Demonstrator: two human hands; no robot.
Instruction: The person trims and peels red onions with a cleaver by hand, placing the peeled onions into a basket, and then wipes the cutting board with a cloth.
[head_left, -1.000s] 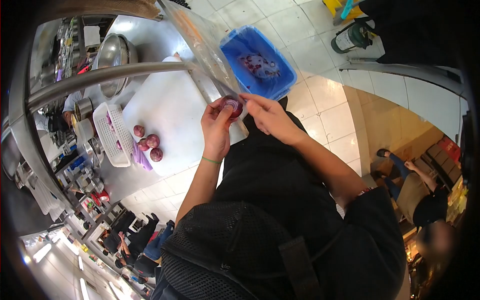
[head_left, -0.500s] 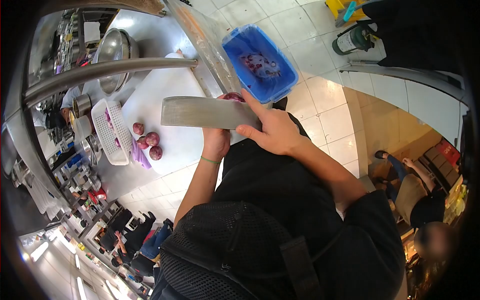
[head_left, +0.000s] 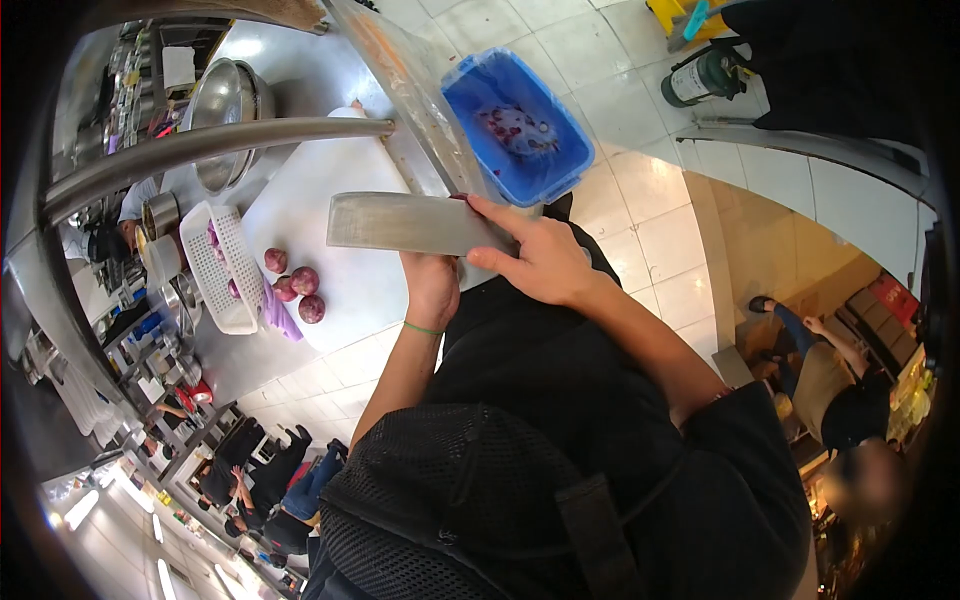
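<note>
My right hand (head_left: 540, 255) is closed on a cleaver (head_left: 405, 224), its wide blade lying across in front of my left hand and pointing left. Under the blade, my left hand (head_left: 432, 285) is closed around a red onion (head_left: 459, 197); most of the onion and the fingers are hidden. Several whole red onions (head_left: 304, 281) sit on the white cutting board (head_left: 350, 180) to the left. Beside them are a purple cloth-like piece (head_left: 280, 312) and a white perforated basket (head_left: 232, 275) with purple onions inside.
Below the table edge on the floor stands a blue bin (head_left: 470, 120) with onion scraps in it. A metal rail (head_left: 220, 143) crosses above the board, near steel bowls (head_left: 215, 110). A green cylinder (head_left: 705, 78) and several other people are farther off.
The cleaver has shifted slightly right and now covers more of the onion, which showed more above the blade before. Both hands keep their hold.
</note>
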